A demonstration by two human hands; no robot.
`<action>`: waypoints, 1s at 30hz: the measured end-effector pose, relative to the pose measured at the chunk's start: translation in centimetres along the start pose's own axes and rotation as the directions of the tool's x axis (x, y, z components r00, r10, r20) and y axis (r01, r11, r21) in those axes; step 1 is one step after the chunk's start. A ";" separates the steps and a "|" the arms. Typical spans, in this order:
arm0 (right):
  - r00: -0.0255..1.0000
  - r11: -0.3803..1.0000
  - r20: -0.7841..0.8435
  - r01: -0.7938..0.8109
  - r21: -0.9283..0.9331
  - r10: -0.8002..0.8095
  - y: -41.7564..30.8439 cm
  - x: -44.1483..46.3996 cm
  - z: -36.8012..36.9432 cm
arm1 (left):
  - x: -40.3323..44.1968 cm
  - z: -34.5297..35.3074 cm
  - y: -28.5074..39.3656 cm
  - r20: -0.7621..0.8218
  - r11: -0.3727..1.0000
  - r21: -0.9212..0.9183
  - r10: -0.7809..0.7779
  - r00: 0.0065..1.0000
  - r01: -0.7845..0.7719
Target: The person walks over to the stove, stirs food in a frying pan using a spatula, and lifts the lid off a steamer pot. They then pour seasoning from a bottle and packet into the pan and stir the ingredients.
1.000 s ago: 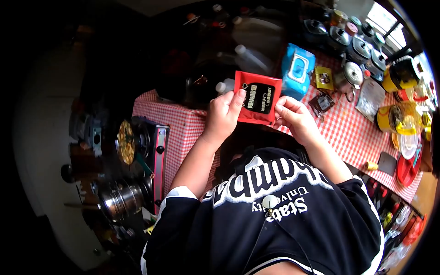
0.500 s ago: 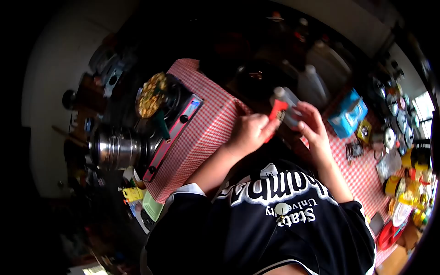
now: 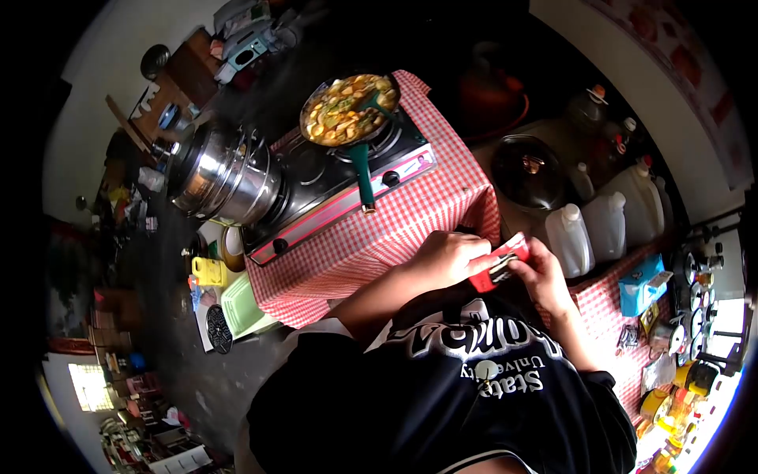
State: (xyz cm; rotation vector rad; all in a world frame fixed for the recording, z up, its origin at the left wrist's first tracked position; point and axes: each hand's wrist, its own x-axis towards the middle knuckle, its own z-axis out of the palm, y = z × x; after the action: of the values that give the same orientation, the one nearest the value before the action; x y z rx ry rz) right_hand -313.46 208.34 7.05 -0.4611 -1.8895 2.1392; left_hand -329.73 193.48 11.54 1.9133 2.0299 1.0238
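Food (image 3: 343,110) already filled the pan (image 3: 359,154); the left hand (image 3: 442,261) and right hand (image 3: 546,278) pinched the red packet (image 3: 482,280), fingers (image 3: 542,254) closed, any opening unclear.

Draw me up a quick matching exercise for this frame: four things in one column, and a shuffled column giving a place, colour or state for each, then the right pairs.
Things:
1. Packet
2. Metal pot
3. Pan handle
4. Tablecloth

Descriptions:
A. Red-and-white check
B. Standing on the stove
C. Held by the left hand and right hand
D. Dark green

Right pairs: 1-C, 2-B, 3-D, 4-A
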 end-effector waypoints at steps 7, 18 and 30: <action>0.438 0.946 -0.897 0.313 0.084 -0.066 15.8 -13.5 -16.6 | -7.5 -4.6 -7.1 -0.065 0.895 -0.279 -0.379 0.923 0.348; 0.281 0.833 -0.944 -0.470 -0.291 -0.172 11.2 -17.8 -23.1 | -9.2 -4.0 -7.1 -0.251 0.785 -0.342 -0.606 0.755 0.517; 0.950 0.226 0.304 0.313 -0.922 -0.076 -1.7 28.5 11.4 | -15.2 -5.9 -5.8 -0.440 0.689 -0.320 -0.716 0.543 0.650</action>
State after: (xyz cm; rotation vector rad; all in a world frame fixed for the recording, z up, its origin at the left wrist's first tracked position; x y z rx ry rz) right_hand -344.14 209.26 8.00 -0.1428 -3.0311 0.5400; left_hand -335.26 177.52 7.65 0.5964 2.5761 1.4725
